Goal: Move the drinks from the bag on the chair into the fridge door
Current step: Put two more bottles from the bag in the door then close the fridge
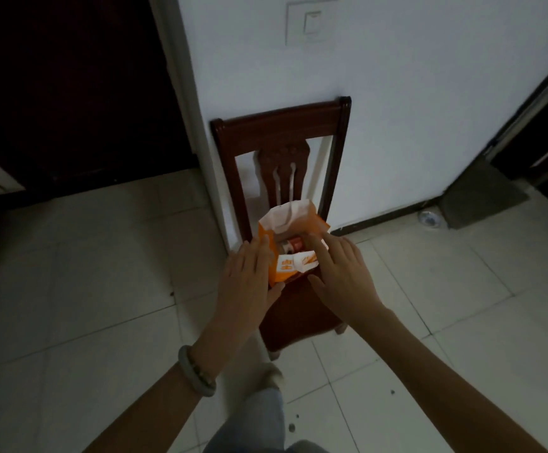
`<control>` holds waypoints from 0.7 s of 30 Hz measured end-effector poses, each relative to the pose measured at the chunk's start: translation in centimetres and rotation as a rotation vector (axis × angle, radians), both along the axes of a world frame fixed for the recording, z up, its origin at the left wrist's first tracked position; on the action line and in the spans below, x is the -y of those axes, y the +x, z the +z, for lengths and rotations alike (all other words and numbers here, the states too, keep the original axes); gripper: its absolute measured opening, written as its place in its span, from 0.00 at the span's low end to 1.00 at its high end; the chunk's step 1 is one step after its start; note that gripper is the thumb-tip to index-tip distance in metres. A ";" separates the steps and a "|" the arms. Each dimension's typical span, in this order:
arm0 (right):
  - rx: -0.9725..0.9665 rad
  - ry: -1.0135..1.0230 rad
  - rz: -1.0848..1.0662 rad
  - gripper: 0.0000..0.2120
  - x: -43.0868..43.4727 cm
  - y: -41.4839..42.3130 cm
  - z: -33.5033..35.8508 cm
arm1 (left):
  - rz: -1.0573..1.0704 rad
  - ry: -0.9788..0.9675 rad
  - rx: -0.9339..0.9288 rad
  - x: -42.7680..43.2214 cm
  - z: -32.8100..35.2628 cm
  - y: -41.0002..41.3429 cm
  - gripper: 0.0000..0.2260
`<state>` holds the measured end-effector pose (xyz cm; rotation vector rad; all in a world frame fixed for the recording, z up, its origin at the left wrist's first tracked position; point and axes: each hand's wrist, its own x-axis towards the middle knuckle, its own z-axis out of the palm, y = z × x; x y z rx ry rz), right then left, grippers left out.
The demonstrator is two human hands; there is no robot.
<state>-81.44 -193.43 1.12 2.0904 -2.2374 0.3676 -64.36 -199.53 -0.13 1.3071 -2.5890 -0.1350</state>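
left hand (249, 282) flat on bag (280, 228) side, right hand (341, 273) at rim

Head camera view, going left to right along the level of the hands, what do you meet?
Dark doorway → left hand → orange paper bag on the chair → right hand → grey wedge by the wall.

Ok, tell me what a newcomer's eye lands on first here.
The orange and white paper bag stands open on the seat of a dark wooden chair set against the white wall. The left hand presses flat on the bag's left side while the right hand reaches over its open top, where a drink container shows inside. A pale bangle circles the left wrist.
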 end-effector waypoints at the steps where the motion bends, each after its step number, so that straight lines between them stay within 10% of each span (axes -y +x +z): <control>1: 0.005 0.013 -0.005 0.31 0.8 -0.8 -0.1 | -0.014 -0.002 0.005 1.1 -0.3 -0.7 0.40; 21: 0.177 0.095 0.142 0.27 12.9 -16.5 -7.8 | -0.013 0.177 0.082 13.1 -9.1 -14.0 0.32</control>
